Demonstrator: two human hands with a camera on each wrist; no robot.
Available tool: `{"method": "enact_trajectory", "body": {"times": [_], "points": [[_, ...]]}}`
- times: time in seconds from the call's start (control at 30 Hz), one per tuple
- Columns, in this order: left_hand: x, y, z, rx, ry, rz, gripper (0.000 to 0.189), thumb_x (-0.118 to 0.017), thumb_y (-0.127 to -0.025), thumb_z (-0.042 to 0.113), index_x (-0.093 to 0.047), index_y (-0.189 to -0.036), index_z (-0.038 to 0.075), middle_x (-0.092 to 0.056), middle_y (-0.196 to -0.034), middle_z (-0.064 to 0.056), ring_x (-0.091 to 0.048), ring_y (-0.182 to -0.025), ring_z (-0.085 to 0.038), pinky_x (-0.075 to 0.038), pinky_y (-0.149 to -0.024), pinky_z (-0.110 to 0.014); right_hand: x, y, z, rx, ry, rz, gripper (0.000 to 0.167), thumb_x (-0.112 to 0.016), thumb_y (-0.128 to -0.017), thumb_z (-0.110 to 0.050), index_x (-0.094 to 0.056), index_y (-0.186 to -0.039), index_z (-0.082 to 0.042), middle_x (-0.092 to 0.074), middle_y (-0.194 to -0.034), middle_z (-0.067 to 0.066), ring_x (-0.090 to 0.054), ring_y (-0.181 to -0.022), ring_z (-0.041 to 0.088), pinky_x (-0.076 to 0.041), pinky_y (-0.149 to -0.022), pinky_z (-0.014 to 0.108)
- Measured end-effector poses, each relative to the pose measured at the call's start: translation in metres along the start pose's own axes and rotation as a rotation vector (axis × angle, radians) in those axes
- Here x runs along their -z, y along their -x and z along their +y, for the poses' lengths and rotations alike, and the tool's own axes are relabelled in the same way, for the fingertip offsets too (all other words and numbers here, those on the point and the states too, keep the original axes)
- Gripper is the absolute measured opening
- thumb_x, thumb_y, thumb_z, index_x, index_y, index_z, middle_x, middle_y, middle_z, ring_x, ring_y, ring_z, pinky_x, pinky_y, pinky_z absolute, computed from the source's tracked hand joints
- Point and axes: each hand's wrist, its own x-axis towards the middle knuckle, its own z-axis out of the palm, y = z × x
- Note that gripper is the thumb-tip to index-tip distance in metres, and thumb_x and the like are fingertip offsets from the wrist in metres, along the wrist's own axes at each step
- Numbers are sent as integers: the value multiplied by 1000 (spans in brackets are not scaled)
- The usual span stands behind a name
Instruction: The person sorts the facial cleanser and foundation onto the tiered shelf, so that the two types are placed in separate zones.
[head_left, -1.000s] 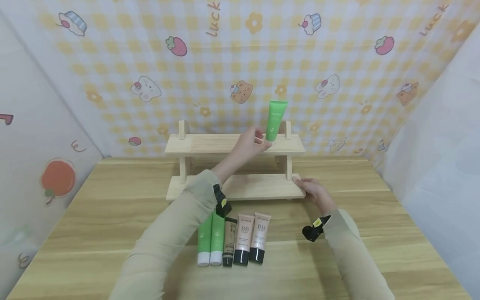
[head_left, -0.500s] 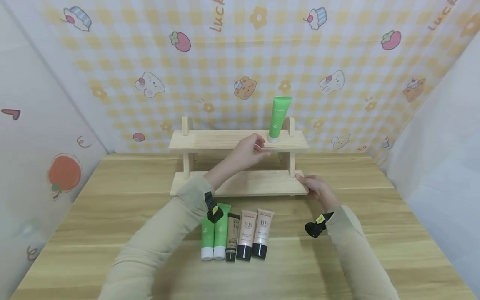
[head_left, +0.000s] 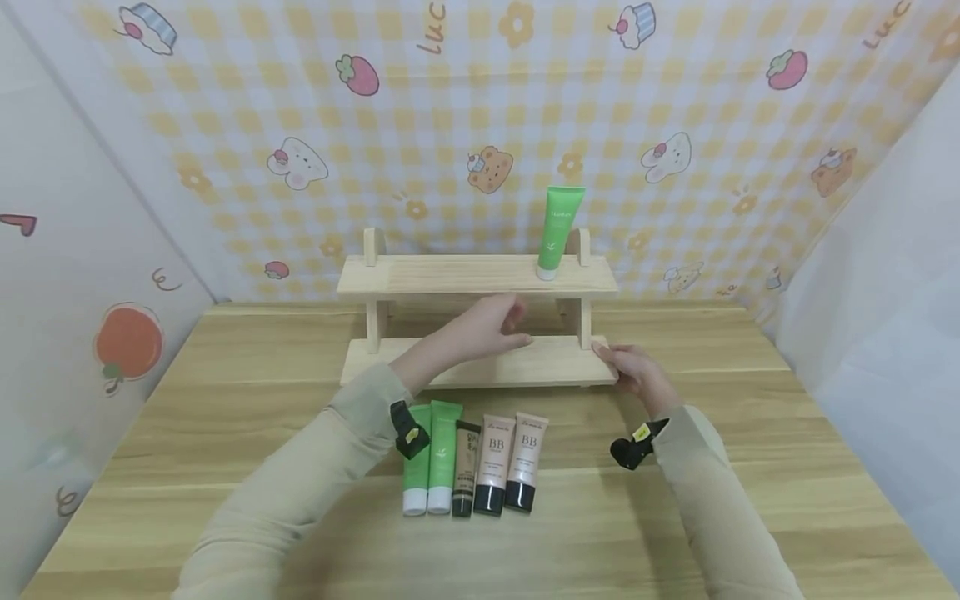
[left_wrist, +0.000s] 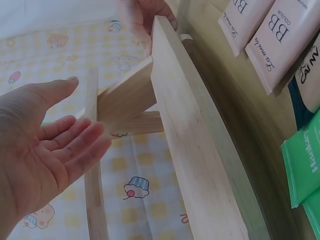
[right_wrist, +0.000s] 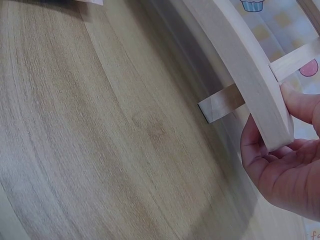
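Left hand (head_left: 487, 325) — clear of the standing green tube (head_left: 559, 232). A second ago its fingertips were at the tube's base; half a second ago they were just off it. Now the hand is lower, in front of the gap between the boards and over the lower shelf (head_left: 558, 367). Left wrist view: palm showing, thumb held well away from the fingers, fingers lightly bent and lying side by side, nothing in them.

Standing green tube: upright on its white cap, toward the right end of the upper shelf (head_left: 450, 275), just beside the short end post (head_left: 583, 247). Same spot as half a second ago.

Right hand (head_left: 637, 375): unchanged, pinching the right end of the lower shelf, thumb on the top face, fingers curled beneath.

On the table (head_left: 585, 542), in front of the rack, a row lying flat, order as before: left green tube (head_left: 415, 487), second green tube (head_left: 444, 454), brown tube (head_left: 465, 467), two pink BB tubes (head_left: 495, 454). Black wrist camera (head_left: 410, 429) has shifted left with the arm — more of the second green tube shows.
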Motion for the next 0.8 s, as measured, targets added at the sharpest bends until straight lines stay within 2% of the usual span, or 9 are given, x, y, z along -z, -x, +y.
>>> {"method": "enact_trajectory", "body": {"times": [0.1, 0.33, 0.63, 0.8], "points": [[1, 4, -1, -6, -25, -42, 44, -64, -85, 24, -50, -118, -1, -58, -115, -15, -58, -102, -23, -50, -91, -31, 1, 1, 0, 3, 15, -4, 66, -43, -96, -29, -16, -139, 13, -56, -81, -6, -55, -72, 0, -51, -69, 16], [-3, 10, -7, 51, -51, -128, 45, -63, -86, 28, -50, -120, 1, -57, -118, -13, -57, -105, -22, -50, -91, -30, 1, 0, 1, 11, 39, -5, 66, -42, -96, -31, -17, -139, 13, -56, -86, -3, -55, -74, 0, -51, -72, 16], [-4, 24, -17, 54, -74, -237, 45, -62, -86, 28, -50, -120, 2, -58, -116, -11, -58, -104, -22, -50, -88, -30, 0, 1, 0, 23, 35, -11, 66, -42, -96, -30, -17, -139, 14, -56, -86, -4, -55, -74, -1, -50, -72, 15], [-3, 32, -22, 58, -67, -248, 45, -62, -86, 29, -51, -120, 2, -59, -114, -11, -59, -103, -22, -51, -88, -30, 0, 2, 0, 19, 23, -9, 66, -43, -96, -30, -17, -139, 13, -55, -83, -5, -55, -74, 0, -50, -70, 15]]}}
